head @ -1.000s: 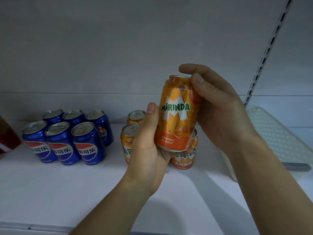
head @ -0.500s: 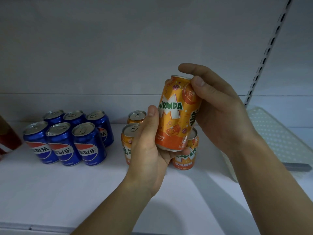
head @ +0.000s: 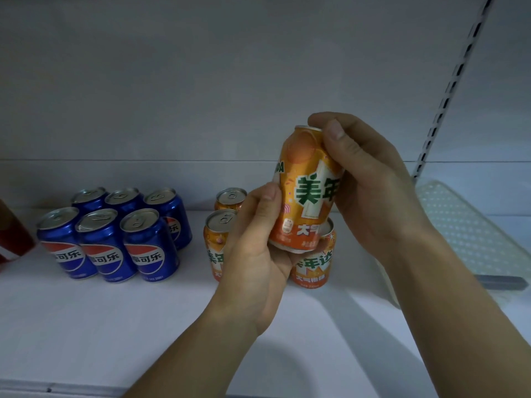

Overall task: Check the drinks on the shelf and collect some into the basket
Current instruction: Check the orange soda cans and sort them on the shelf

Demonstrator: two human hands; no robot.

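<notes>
An orange Mirinda can (head: 304,193) is held upright above the white shelf (head: 115,317), its green Chinese lettering facing me. My left hand (head: 255,254) grips its lower part, thumb on the side and fingers under the base. My right hand (head: 365,191) grips its top and right side, thumb on the upper rim. Behind the hands stand three more orange cans (head: 218,234), partly hidden. To the left stands a group of several blue Pepsi cans (head: 112,234). No basket is in view.
A red package (head: 11,234) shows at the far left edge. A white perforated tray (head: 471,234) with a grey front strip lies on the shelf at the right. A slotted metal upright (head: 448,90) runs up the back wall on the right.
The can has been turned in my hands: the "MIRINDA" logo has rotated away to the left and the Chinese lettering now faces me. Both hands stay in about the same place.
</notes>
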